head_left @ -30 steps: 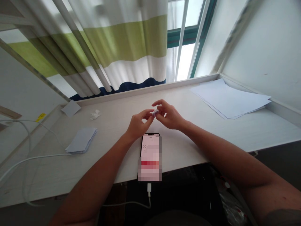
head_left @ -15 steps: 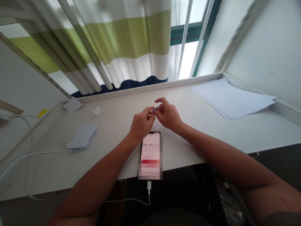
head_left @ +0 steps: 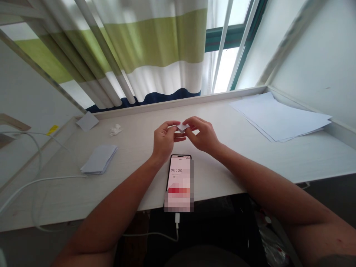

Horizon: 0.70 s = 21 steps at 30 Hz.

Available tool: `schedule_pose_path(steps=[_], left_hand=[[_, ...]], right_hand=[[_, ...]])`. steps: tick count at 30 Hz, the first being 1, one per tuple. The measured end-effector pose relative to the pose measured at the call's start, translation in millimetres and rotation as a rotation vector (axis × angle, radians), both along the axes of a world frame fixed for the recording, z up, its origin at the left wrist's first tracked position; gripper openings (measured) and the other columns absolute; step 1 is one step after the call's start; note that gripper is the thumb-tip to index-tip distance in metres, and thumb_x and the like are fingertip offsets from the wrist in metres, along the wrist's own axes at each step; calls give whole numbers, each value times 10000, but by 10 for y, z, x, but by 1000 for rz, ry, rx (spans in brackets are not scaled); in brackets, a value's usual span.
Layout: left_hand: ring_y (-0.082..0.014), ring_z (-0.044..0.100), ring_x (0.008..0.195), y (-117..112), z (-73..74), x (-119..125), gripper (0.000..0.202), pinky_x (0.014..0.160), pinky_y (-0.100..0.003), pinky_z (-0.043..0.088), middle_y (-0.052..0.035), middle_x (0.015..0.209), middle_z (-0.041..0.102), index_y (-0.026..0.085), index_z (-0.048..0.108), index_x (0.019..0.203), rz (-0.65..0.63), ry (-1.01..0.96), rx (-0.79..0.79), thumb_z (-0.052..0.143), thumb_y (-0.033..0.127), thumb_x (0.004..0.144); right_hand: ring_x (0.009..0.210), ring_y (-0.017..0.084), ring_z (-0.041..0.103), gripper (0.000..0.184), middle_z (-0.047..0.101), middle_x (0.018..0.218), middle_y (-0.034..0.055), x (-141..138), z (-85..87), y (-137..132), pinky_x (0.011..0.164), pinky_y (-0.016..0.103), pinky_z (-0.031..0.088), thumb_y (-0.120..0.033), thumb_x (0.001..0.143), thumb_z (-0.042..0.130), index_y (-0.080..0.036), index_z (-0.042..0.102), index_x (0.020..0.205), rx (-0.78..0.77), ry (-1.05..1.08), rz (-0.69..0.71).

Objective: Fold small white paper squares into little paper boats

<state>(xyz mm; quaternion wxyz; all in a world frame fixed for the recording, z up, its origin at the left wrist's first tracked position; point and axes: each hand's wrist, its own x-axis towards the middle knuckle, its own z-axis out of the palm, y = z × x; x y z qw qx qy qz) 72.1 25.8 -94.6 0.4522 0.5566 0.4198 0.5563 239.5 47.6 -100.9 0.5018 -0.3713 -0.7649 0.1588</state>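
Observation:
A small piece of folded white paper (head_left: pixel 182 128) is pinched between the fingertips of my left hand (head_left: pixel 166 141) and my right hand (head_left: pixel 202 135), above the white desk (head_left: pixel 133 185). Most of its edges show between the fingers. Below my hands, a smartphone (head_left: pixel 179 181) lies on the desk with its screen lit, showing 00:00 and partly blurred out. Neither hand touches it. A white charging cable (head_left: pixel 176 226) runs from its lower end.
A stack of folded paper (head_left: pixel 98 159) and a small paper square (head_left: pixel 87 121) lie left, near a crumpled tissue (head_left: pixel 115 130). Loose white sheets (head_left: pixel 278 116) lie at the right. A striped curtain (head_left: pixel 155 48) hangs behind the desk's raised back edge.
My hands have drawn slightly apart, and more of the folded paper now shows between the fingertips. The view has shifted a little, bringing the phone's timer into clearer sight.

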Motion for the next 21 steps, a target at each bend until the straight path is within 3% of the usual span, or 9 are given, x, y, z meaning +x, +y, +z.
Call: schedule_pose_path(steps=[4, 7, 10, 13, 17, 21], left_hand=[[-261, 833, 928, 43, -13, -50, 331, 836, -429, 707, -64, 963, 814, 198, 662, 1024, -10, -39, 6, 814, 471, 914], [-242, 823, 950, 74, -50, -59, 455, 949, -462, 678, -53, 946, 823, 201, 632, 1019, -6, -57, 58, 934, 463, 803], [-226, 822, 899, 80, -57, -62, 536, 930, -448, 673, -34, 925, 818, 224, 590, 1088, -15, -22, 80, 946, 488, 786], [-224, 825, 891, 66, -35, -65, 590, 906, -422, 672, -26, 946, 810, 242, 545, 1162, -30, 5, 87, 939, 488, 797], [-231, 829, 904, 78, -33, -69, 641, 897, -422, 675, -52, 1020, 816, 236, 535, 1172, -45, -44, 38, 970, 466, 762], [-248, 827, 843, 110, -66, -82, 615, 842, -418, 674, -63, 898, 822, 192, 628, 1077, -78, -47, -4, 999, 507, 701]], right_hand=[[854, 228, 687, 116, 747, 969, 66, 49, 41, -1, 791, 407, 578, -240, 969, 621, -233, 737, 976, 44, 7, 76], [887, 228, 706, 134, 759, 967, 60, 45, 26, 20, 853, 425, 600, -344, 1002, 657, -237, 737, 1016, -44, 105, 108], [869, 221, 728, 303, 773, 939, 52, 27, -11, 53, 851, 423, 627, -516, 964, 753, -228, 725, 1055, -206, 218, 161], [858, 224, 738, 424, 783, 928, 62, 23, -32, 82, 817, 414, 638, -628, 910, 794, -212, 745, 974, -311, 272, 228], [838, 213, 729, 431, 768, 908, 52, 22, -37, 104, 791, 404, 643, -636, 870, 834, -214, 763, 929, -316, 383, 273], [766, 194, 722, 433, 760, 857, 47, 13, -52, 115, 742, 393, 641, -618, 858, 851, -200, 751, 916, -389, 406, 327]])
